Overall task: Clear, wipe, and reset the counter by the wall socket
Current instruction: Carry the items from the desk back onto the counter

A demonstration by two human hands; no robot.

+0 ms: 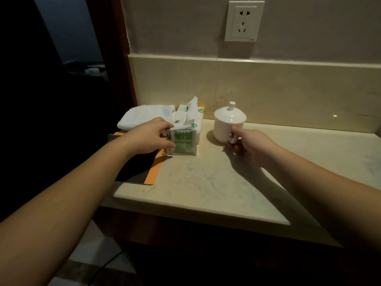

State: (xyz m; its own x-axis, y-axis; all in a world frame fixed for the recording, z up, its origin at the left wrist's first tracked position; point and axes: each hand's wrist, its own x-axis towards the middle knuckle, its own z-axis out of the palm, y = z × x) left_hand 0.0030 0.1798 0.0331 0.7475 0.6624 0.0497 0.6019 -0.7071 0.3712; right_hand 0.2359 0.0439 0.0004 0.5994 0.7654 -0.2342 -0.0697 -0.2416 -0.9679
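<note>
Clear plastic box point(182, 143) pinched in left hand point(151, 137), right hand point(250, 145) hooked round handle of lidded white mug point(228, 125) — both sitting on marble counter point(206, 182) below wall socket point(244, 21). Loose lid could slide off if tilted — careful.

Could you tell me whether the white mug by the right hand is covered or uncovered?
Covered: the white mug stands upright with its knobbed lid seated on top.

Dim room — beige wall point(175, 23), marble backsplash point(268, 83), dark doorway point(68, 38)
</note>
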